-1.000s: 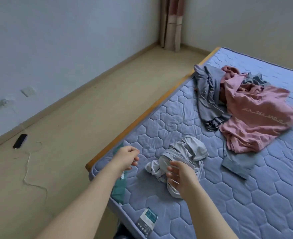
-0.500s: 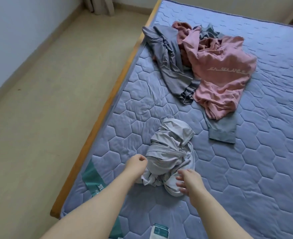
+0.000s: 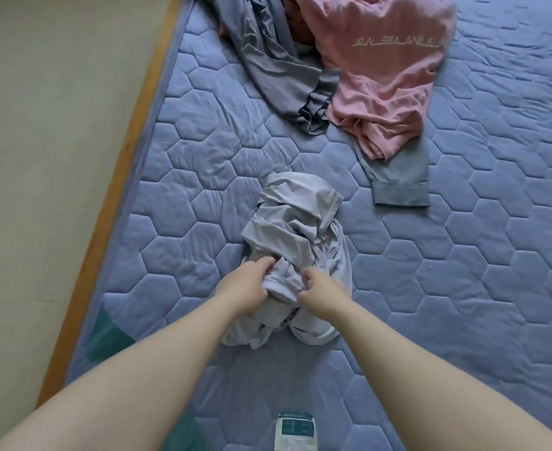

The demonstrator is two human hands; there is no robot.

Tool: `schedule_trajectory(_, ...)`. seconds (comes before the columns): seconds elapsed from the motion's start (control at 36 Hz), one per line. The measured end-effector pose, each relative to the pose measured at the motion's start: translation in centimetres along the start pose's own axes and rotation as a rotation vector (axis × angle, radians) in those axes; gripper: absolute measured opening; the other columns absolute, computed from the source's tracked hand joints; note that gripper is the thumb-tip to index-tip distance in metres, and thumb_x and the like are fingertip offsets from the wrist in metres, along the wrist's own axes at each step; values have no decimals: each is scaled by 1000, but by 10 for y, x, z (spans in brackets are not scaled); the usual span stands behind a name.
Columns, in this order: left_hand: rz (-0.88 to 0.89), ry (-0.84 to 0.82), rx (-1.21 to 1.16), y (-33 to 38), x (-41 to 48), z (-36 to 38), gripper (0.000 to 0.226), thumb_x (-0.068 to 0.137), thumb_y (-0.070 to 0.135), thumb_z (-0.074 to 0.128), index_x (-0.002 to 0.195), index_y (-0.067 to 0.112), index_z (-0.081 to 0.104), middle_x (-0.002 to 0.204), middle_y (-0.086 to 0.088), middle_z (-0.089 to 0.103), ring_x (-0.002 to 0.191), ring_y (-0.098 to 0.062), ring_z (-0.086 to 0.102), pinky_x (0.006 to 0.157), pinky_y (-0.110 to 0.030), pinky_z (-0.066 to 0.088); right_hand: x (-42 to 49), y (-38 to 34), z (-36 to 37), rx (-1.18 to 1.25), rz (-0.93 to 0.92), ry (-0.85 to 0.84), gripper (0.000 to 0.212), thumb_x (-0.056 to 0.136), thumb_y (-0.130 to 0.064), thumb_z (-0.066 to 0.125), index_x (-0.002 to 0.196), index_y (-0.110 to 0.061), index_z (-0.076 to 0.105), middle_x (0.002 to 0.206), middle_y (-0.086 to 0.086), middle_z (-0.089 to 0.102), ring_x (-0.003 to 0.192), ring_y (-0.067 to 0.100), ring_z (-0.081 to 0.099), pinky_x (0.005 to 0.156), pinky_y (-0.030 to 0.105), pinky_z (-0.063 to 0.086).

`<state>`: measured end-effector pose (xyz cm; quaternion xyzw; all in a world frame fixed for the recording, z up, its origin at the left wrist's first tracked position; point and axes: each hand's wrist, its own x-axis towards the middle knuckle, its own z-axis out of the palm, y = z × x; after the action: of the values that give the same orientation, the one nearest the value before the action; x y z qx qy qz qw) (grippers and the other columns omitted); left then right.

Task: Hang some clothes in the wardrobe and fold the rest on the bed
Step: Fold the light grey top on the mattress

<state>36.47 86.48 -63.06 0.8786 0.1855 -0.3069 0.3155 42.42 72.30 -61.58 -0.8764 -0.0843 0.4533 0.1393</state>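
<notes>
Fingers (image 3: 264,263) of the left hand (image 3: 245,289) and right hand (image 3: 321,289) curl in, pinching the near folds of the crumpled pale grey garment (image 3: 295,222) on the bed (image 3: 203,170). Beyond the fingers, well apart, lie a pink shirt (image 3: 382,86) and a dark grey garment (image 3: 268,60).

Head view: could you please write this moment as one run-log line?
left hand: grips light grey garment | right hand: grips same garment | garment: crumpled on mattress | unfolded: pink shirt, dark grey garment
</notes>
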Motion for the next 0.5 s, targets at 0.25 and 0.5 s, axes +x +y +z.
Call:
schedule_trajectory(0.25, 6, 147, 125, 31, -60, -37, 18, 90, 16, 38, 91, 30, 51, 107, 4, 61, 103, -23, 56, 67, -30, 35, -73, -7, -37, 112, -130, 20, 41, 96, -49, 38, 64, -25, 44, 68, -7, 49, 73, 16, 49, 55, 24, 30)
schedule_trajectory(0.5, 25, 491, 187, 106, -131, -144, 29, 92, 14, 37, 112, 25, 55, 116, -1, 61, 104, -26, 57, 73, -33, 44, -164, -50, -137, -79, -288, 262, 25, 82, -16, 49, 60, -23, 40, 66, -4, 47, 75, 21, 52, 49, 26, 30)
